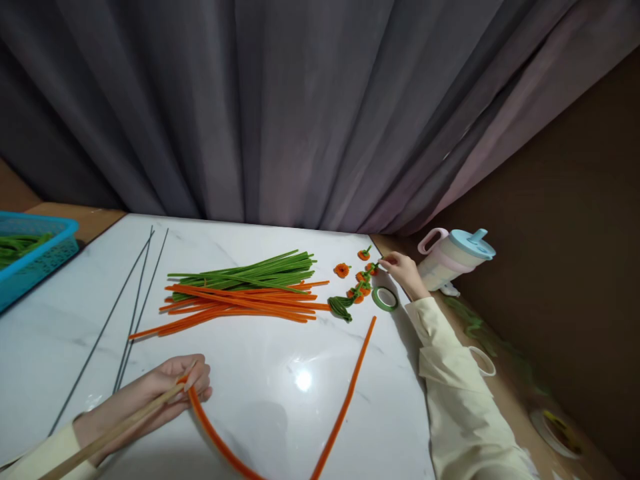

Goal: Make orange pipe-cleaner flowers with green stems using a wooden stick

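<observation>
My left hand (187, 380) is closed round a thin wooden stick (113, 430). An orange pipe cleaner (207, 427) is looped at the stick's tip and pinched there. It hangs down past the bottom of the view, and an orange length (350, 387) rises again on the right. My right hand (404, 272) reaches to the table's right edge, its thumb and fingertips pinched at the green end of a small orange pipe-cleaner flower (371, 269). More such flowers (341, 270) lie beside it, with a cluster of green leaf shapes (341, 308) and a roll of green tape (385, 299).
Green pipe cleaners (250, 272) and orange pipe cleaners (240, 307) lie piled mid-table. Dark thin wires (113, 320) rest at left, near a blue basket (55, 243). A lidded jug (453, 257) stands at right. A grey curtain (280, 107) hangs behind the white table (270, 373).
</observation>
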The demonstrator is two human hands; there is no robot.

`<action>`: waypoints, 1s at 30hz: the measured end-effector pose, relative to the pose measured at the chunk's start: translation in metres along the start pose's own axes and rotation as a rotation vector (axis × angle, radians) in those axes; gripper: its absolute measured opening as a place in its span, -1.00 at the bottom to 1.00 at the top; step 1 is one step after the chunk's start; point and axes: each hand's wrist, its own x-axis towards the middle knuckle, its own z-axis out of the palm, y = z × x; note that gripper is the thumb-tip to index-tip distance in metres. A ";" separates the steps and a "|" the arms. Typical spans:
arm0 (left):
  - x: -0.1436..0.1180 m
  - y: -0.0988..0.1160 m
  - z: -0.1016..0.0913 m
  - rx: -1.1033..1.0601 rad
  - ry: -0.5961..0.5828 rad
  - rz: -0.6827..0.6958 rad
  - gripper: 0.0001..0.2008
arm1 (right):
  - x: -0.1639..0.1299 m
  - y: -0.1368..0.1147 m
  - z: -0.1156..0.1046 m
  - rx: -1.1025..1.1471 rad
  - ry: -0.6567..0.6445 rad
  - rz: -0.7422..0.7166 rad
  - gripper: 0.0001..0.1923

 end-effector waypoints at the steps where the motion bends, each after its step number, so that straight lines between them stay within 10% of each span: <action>1: 0.000 0.000 0.000 0.002 -0.011 0.001 -0.73 | 0.003 -0.001 0.002 -0.036 -0.011 -0.024 -0.70; 10: 0.006 -0.005 -0.010 0.042 -0.076 0.029 -0.74 | 0.049 -0.019 0.024 -0.060 -0.121 -0.115 -0.76; 22: 0.008 -0.009 -0.018 0.028 -0.059 0.034 -0.72 | 0.038 -0.014 0.005 0.430 -0.234 0.015 -0.85; 30: 0.005 -0.006 -0.011 0.007 -0.032 0.016 -0.73 | 0.036 -0.013 -0.003 0.253 0.031 -0.041 -0.77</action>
